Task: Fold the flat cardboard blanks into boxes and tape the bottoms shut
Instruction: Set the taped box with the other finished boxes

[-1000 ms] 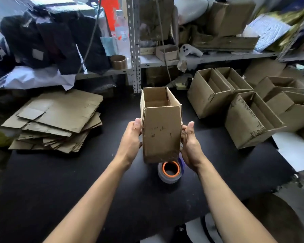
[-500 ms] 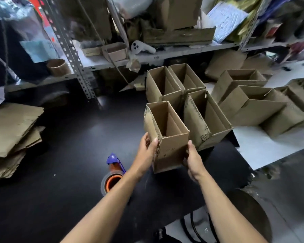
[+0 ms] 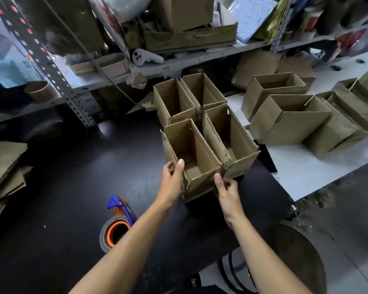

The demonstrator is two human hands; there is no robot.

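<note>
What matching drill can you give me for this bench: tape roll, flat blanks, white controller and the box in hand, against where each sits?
Things:
1. tape dispenser
2. stack of flat blanks
3. white controller
4. box being set down

Places:
A. on the grey shelf at the back
B. between the left hand and right hand
C. at the table's far left edge
D. on the black table, beside the left forearm

Pairs: 1-D, 2-C, 3-A, 4-B

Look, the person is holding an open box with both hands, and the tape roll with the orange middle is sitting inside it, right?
Not quite. The head view shows both hands, left hand and right hand, on the open box, but the tape roll lies on the black table, outside the box.
</note>
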